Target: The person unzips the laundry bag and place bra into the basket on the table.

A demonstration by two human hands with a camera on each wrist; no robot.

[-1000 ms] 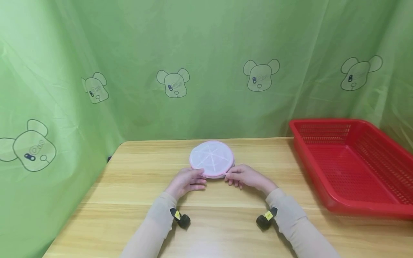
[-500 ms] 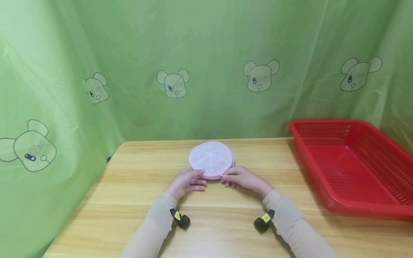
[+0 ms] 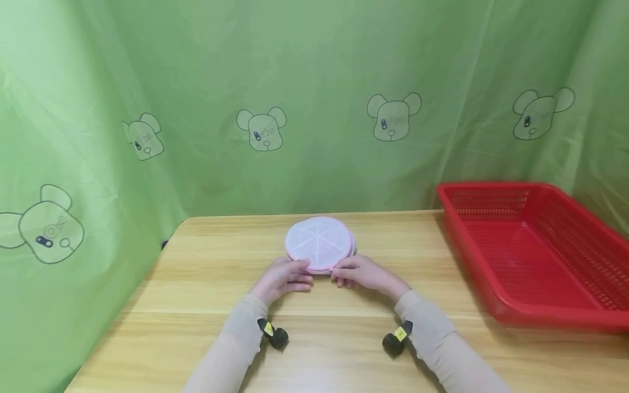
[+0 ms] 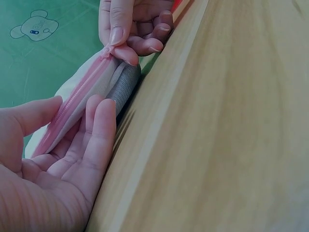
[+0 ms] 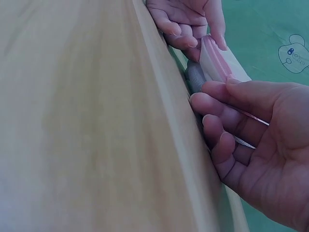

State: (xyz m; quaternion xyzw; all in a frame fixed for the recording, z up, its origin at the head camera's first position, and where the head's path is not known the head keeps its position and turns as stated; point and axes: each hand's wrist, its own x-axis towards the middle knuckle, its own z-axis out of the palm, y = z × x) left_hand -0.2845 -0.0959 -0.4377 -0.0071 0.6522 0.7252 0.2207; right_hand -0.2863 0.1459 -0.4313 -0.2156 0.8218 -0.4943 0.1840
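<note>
A round white mesh laundry bag (image 3: 316, 240) with a pink rim lies near the back edge of the table. My left hand (image 3: 282, 278) holds its near left rim, thumb on top and fingers beneath. At the near right rim my right hand (image 3: 366, 273) pinches the pink zipper pull (image 4: 107, 51) between thumb and index finger. Between the two hands runs the pink zipper (image 4: 79, 92), seen closely in the left wrist view. Grey fabric (image 4: 124, 82) shows under the white cloth. Whether the zipper's teeth are joined, I cannot tell.
A red plastic basket (image 3: 511, 305) with slotted walls stands at the right of the wooden table (image 3: 206, 245). Behind and to the left hangs a green curtain (image 3: 319, 164) with printed bear heads. Small black cameras (image 3: 280, 338) sit on both wrists.
My right hand has slid left along the near rim, carrying the zipper pull toward the left hand. The left hand keeps its hold in place. The head view has shifted slightly.
</note>
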